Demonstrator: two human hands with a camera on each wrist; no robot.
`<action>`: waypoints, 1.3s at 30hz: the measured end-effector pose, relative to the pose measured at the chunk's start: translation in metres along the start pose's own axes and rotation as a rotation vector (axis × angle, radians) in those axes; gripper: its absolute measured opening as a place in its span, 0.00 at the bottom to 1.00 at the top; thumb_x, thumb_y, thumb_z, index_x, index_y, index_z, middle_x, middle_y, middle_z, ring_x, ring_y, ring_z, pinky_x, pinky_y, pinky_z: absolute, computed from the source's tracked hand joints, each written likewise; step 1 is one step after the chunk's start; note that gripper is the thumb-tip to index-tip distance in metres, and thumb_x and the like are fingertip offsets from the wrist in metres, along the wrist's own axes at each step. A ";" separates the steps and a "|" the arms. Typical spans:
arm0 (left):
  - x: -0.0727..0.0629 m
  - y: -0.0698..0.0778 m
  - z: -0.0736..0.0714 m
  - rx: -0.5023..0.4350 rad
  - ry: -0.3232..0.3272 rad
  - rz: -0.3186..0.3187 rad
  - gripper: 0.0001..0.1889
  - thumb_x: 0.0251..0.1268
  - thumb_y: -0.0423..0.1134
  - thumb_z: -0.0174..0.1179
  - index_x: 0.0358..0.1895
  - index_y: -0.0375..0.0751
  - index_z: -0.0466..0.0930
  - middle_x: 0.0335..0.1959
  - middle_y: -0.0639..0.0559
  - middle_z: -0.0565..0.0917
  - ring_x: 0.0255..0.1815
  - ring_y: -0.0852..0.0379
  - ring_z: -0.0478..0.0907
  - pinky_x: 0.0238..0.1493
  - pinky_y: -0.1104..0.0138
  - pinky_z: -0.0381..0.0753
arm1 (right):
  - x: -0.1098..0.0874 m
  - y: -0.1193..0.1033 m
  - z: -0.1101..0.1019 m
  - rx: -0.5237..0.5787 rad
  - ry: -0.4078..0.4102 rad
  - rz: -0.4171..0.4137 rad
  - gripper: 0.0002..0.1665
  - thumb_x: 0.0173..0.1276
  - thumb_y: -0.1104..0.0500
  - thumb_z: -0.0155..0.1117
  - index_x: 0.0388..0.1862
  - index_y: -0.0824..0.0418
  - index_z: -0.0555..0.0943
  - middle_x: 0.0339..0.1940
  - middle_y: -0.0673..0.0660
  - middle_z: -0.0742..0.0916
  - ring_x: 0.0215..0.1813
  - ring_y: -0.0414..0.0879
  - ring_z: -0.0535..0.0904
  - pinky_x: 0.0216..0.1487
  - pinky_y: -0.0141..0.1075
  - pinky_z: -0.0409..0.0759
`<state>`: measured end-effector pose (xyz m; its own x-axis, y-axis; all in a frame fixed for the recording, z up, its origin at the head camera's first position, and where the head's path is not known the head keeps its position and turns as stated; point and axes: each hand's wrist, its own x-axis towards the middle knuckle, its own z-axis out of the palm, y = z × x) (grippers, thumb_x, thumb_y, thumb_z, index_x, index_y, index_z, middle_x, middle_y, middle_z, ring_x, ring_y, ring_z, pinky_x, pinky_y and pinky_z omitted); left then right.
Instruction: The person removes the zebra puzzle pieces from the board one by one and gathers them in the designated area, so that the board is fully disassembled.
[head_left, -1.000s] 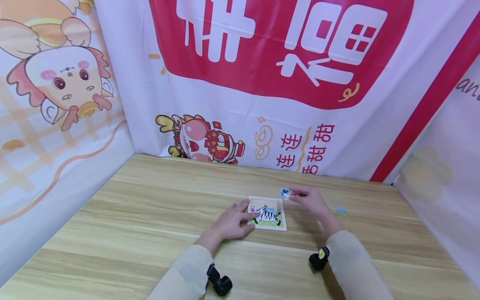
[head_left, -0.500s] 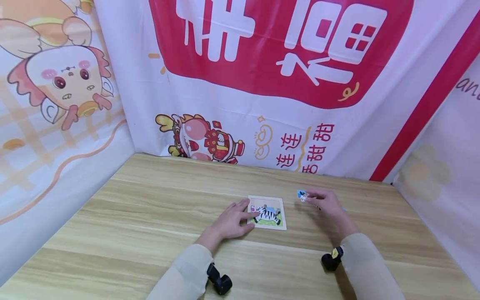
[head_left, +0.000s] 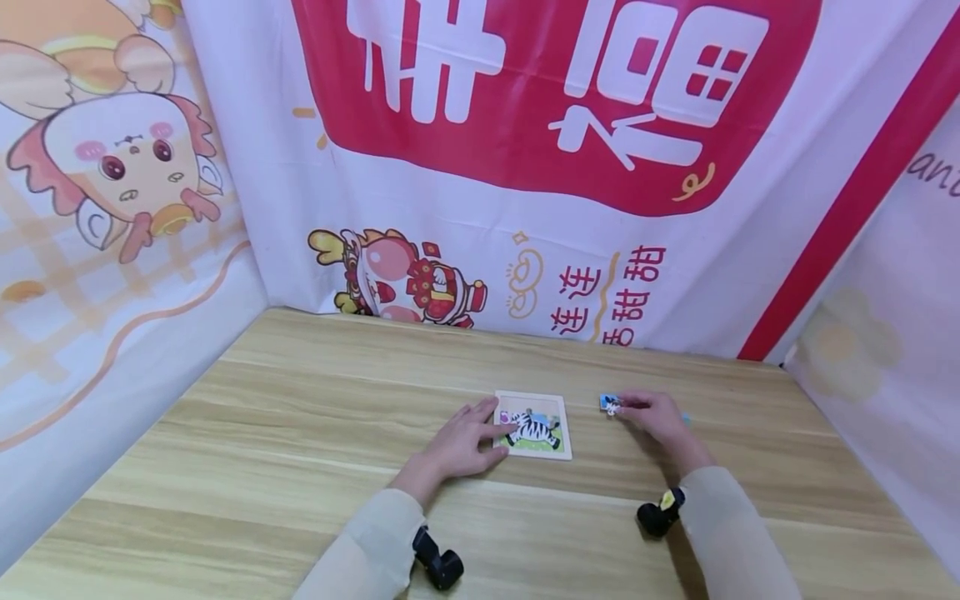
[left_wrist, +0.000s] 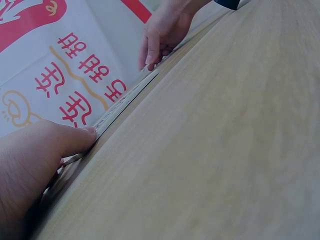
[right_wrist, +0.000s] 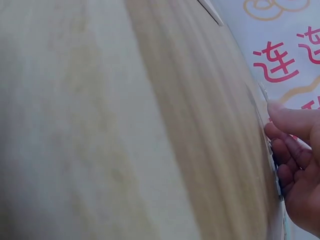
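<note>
A square wooden zebra puzzle board [head_left: 532,400] lies on the table, its zebra body filled in and its upper part bare wood. My left hand [head_left: 467,442] rests on its left side, fingers spread over the edge and the zebra. The left wrist view shows that thumb [left_wrist: 80,139] at the board's near edge. To the right of the board, my right hand [head_left: 658,417] pinches a small blue puzzle piece [head_left: 609,405] with a zebra's head on it, close over the table. In the right wrist view, the right hand's thumb [right_wrist: 290,119] and curled fingers sit at the piece's thin edge.
Another blue puzzle piece [head_left: 686,418] shows partly behind the right hand. The wood-grain table [head_left: 337,400] ends at a printed cloth backdrop [head_left: 420,192], with cloth sides left and right. Each wrist carries a small black camera [head_left: 442,568].
My right hand has moved right, away from the board, with the zebra-head puzzle piece, then lowered slightly toward the table. The left hand stays on the board.
</note>
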<state>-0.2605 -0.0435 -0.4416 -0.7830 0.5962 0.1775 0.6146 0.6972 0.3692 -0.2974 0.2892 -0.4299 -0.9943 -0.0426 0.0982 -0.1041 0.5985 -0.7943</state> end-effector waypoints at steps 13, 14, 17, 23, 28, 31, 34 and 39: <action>0.000 -0.001 0.001 -0.004 0.003 -0.003 0.23 0.58 0.54 0.49 0.57 0.57 0.68 0.65 0.43 0.51 0.65 0.50 0.44 0.62 0.56 0.43 | 0.004 0.003 0.007 -0.063 0.030 -0.038 0.17 0.52 0.65 0.64 0.42 0.72 0.77 0.34 0.62 0.82 0.37 0.50 0.75 0.41 0.39 0.72; 0.000 -0.001 0.001 -0.004 0.002 -0.004 0.22 0.58 0.54 0.48 0.57 0.57 0.68 0.65 0.43 0.51 0.65 0.51 0.44 0.62 0.56 0.42 | 0.005 0.004 0.007 -0.072 0.028 -0.040 0.18 0.52 0.65 0.63 0.42 0.72 0.77 0.34 0.62 0.82 0.37 0.50 0.75 0.40 0.38 0.72; 0.000 -0.001 0.000 -0.007 0.003 -0.005 0.22 0.58 0.54 0.48 0.57 0.57 0.68 0.65 0.43 0.51 0.65 0.51 0.44 0.62 0.56 0.42 | 0.006 0.004 0.008 -0.086 0.027 -0.038 0.18 0.52 0.65 0.63 0.43 0.72 0.77 0.35 0.62 0.82 0.38 0.50 0.75 0.41 0.38 0.72; 0.001 -0.001 0.001 -0.010 0.003 -0.009 0.22 0.57 0.54 0.49 0.57 0.58 0.67 0.66 0.44 0.51 0.66 0.52 0.43 0.62 0.57 0.42 | 0.007 0.004 0.006 -0.102 0.007 -0.033 0.19 0.53 0.65 0.63 0.44 0.72 0.76 0.36 0.63 0.81 0.39 0.53 0.74 0.43 0.42 0.71; 0.002 -0.001 0.003 -0.009 0.001 -0.001 0.23 0.58 0.55 0.48 0.57 0.58 0.67 0.65 0.44 0.51 0.66 0.52 0.44 0.62 0.56 0.42 | 0.006 0.001 0.002 -0.109 -0.018 -0.018 0.20 0.53 0.64 0.62 0.45 0.73 0.75 0.36 0.63 0.81 0.40 0.53 0.74 0.43 0.43 0.71; 0.002 -0.001 0.003 -0.010 0.001 0.000 0.23 0.58 0.55 0.48 0.57 0.58 0.67 0.66 0.44 0.51 0.65 0.52 0.44 0.62 0.56 0.42 | 0.004 -0.002 0.000 -0.077 -0.042 0.004 0.22 0.54 0.63 0.62 0.46 0.74 0.73 0.38 0.64 0.80 0.41 0.54 0.73 0.44 0.44 0.71; 0.002 -0.002 0.003 -0.010 -0.001 -0.005 0.23 0.57 0.54 0.48 0.57 0.58 0.67 0.66 0.44 0.51 0.65 0.51 0.44 0.62 0.56 0.42 | 0.003 -0.006 -0.002 -0.051 -0.066 0.051 0.24 0.55 0.61 0.61 0.49 0.73 0.71 0.40 0.64 0.78 0.43 0.55 0.72 0.45 0.44 0.71; 0.001 -0.002 0.001 -0.018 0.010 0.005 0.23 0.56 0.53 0.50 0.57 0.56 0.69 0.65 0.42 0.53 0.65 0.49 0.46 0.61 0.54 0.44 | 0.001 -0.013 -0.003 -0.081 -0.094 0.075 0.25 0.57 0.58 0.60 0.52 0.71 0.70 0.42 0.63 0.78 0.44 0.54 0.72 0.44 0.44 0.71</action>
<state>-0.2623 -0.0437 -0.4427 -0.7811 0.5952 0.1885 0.6164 0.6870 0.3849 -0.2971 0.2837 -0.4172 -0.9975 -0.0679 -0.0195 -0.0307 0.6653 -0.7459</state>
